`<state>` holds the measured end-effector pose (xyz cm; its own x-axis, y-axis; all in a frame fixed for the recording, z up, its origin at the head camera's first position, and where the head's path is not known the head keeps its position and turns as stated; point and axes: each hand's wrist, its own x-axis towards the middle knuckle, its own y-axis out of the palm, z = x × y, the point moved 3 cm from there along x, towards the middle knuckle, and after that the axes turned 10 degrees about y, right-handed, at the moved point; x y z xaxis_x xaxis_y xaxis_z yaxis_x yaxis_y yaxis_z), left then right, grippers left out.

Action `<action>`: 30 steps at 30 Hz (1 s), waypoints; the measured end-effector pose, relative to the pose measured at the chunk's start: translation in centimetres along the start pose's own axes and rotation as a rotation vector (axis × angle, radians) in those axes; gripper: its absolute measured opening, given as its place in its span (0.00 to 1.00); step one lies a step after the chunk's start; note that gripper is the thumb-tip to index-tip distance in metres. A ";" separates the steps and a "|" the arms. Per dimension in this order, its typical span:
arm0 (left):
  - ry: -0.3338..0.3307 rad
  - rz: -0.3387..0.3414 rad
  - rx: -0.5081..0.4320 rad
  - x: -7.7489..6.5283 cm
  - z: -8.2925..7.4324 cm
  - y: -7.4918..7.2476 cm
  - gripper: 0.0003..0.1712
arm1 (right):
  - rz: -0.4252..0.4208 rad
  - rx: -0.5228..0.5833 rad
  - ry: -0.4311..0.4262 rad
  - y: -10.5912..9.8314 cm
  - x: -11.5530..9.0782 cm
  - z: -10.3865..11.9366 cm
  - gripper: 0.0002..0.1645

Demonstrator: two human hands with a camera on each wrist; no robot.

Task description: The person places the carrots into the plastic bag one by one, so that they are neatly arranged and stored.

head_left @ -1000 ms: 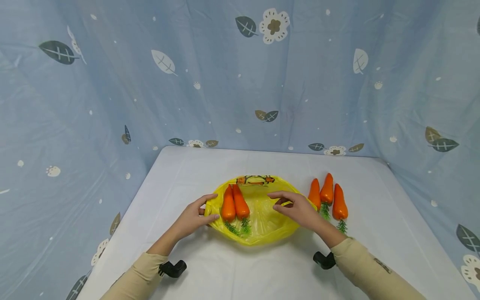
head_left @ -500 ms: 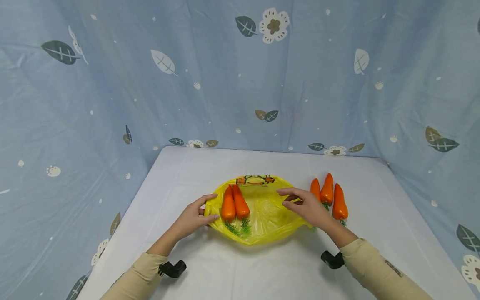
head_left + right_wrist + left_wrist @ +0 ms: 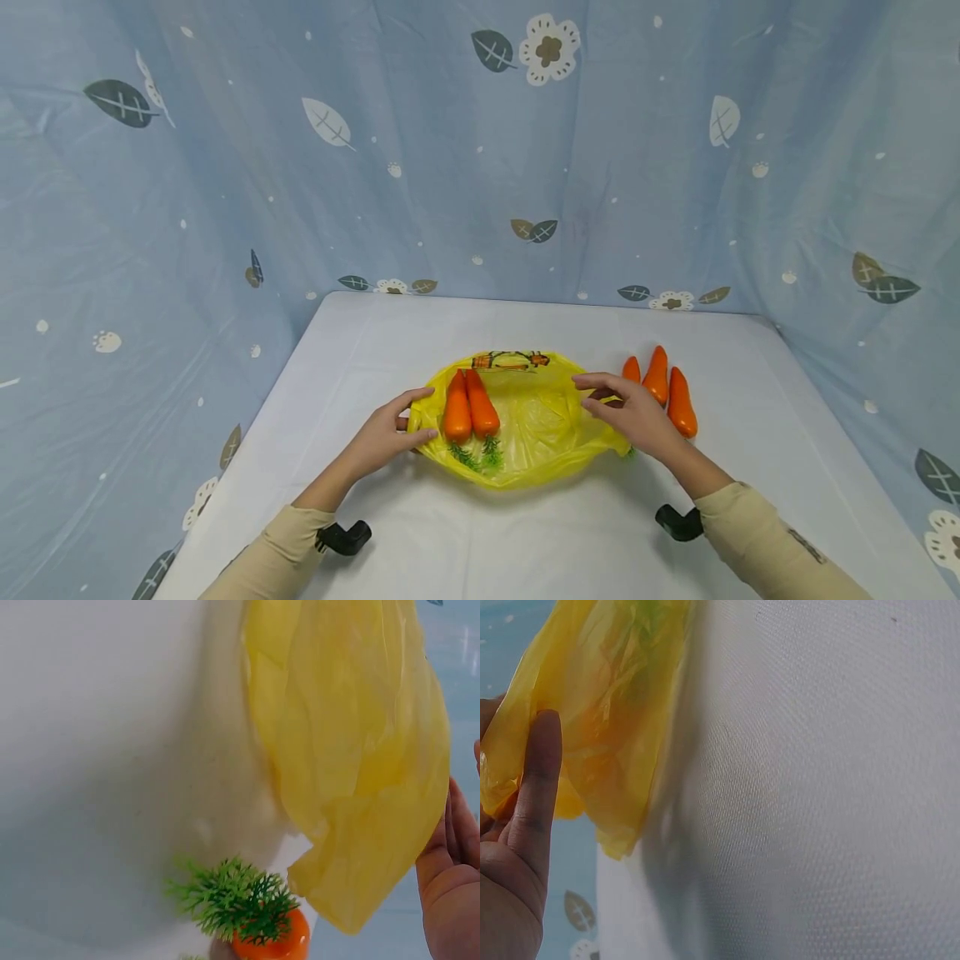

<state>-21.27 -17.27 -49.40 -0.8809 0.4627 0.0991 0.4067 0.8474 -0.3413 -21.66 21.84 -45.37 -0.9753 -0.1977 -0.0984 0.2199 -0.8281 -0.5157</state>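
Note:
A yellow plastic bag (image 3: 540, 429) lies with its mouth spread wide in the middle of the table. Two carrots (image 3: 482, 407) with green leafy tops rest side by side in its left part. My left hand (image 3: 378, 437) pinches the bag's left edge, thumb on one side and fingers behind, as the left wrist view also shows. At the bag's right edge is my right hand (image 3: 639, 418), fingers loosely bent with nothing between them. Beyond that hand lie three more carrots (image 3: 682, 404), partly hidden by it. In the right wrist view one carrot's green top (image 3: 240, 900) shows below the bag.
A white cloth covers the table (image 3: 480, 550). Blue patterned curtains (image 3: 450, 167) hang behind it and along both sides. A short black piece (image 3: 347, 538) sits at the left wrist, and a similar black piece (image 3: 678, 522) at the right wrist.
My right hand has drawn back to the right from over the bag's opening to its right edge, covering more of the loose carrots. The left hand and the two bagged carrots have stayed put.

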 end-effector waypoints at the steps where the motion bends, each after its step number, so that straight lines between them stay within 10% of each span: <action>1: 0.000 -0.001 -0.001 0.0 0.0 0.0 0.41 | -0.001 0.005 -0.004 -0.1 0.0 0.0 0.21; 30: -0.002 0.004 0.005 -0.1 0.2 -0.1 0.41 | -0.162 -0.028 0.001 -2.6 -1.6 -2.3 0.22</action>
<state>-21.26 -17.42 -49.59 -0.8797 0.4658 0.0956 0.4093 0.8441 -0.3462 -20.74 25.55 -45.84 -0.9980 -0.0621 -0.0128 0.0589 -0.8341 -0.5485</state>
